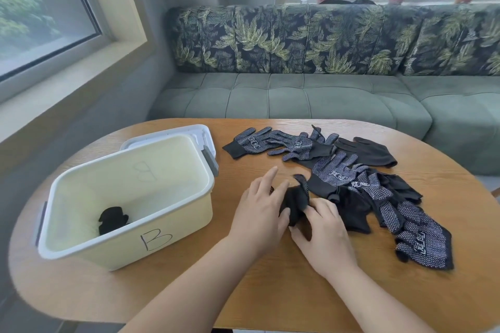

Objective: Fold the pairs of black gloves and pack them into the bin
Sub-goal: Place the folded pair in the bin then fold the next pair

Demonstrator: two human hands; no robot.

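A cream plastic bin [167, 227] marked "B" stands at the table's left, with one folded black glove bundle [112, 220] inside near its front left corner. At the table's middle, a rolled pair of black gloves [295, 204] is pinched between both hands. My left hand [261, 211] presses it from the left with the forefinger stretched out. My right hand [323, 227] grips it from the right and below. Several loose black gloves with white grip dots [332, 170] lie spread to the right, some overlapping.
The bin's white lid [197, 134] lies behind the bin. The oval wooden table [270, 292] has a green sofa [297, 100] behind it with leaf-print cushions. Potted plants stand on the windowsill beyond.
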